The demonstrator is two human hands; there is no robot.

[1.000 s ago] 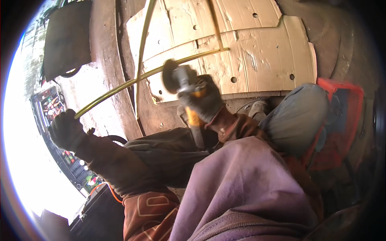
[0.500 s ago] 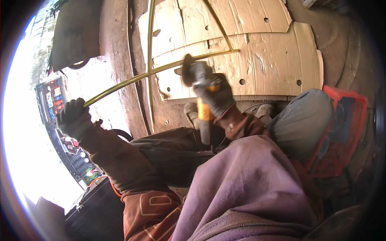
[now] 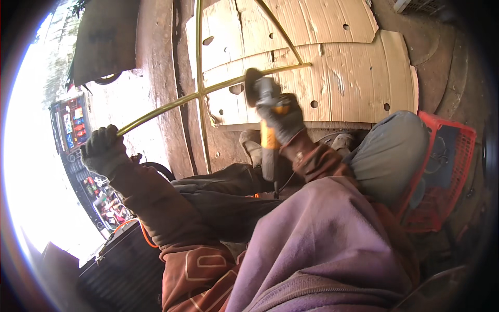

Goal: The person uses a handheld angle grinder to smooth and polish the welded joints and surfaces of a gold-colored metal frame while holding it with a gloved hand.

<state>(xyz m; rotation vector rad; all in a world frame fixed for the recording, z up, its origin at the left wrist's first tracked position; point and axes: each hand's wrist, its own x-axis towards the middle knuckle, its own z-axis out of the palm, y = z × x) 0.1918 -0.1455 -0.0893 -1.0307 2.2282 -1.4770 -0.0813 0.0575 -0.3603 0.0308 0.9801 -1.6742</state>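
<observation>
My gloved left hand (image 3: 104, 151) is closed round the near left end of a brass-coloured metal frame (image 3: 161, 109) made of thin bars. Gripped in my gloved right hand (image 3: 285, 118) is a yellow and grey angle grinder (image 3: 268, 138). Its dark disc (image 3: 253, 87) is turned up beside the long bar, right of where two bars cross; whether it touches the bar I cannot tell. The grinder's lower end points down toward my legs, with a cord below it. Toward the far side, a slanting bar meets the long bar's right end over the cardboard.
Flattened cardboard sheets (image 3: 353, 78) cover the ground ahead. A red plastic crate (image 3: 447, 171) stands right of my bent knee. At the left are an open tray of small tools and parts (image 3: 96, 182) and a dark box (image 3: 125, 270) with an orange cord (image 3: 148, 239).
My left hand and the frame have shifted slightly to the right. The grinder in my right hand has also moved a little right, its disc still close to the bar.
</observation>
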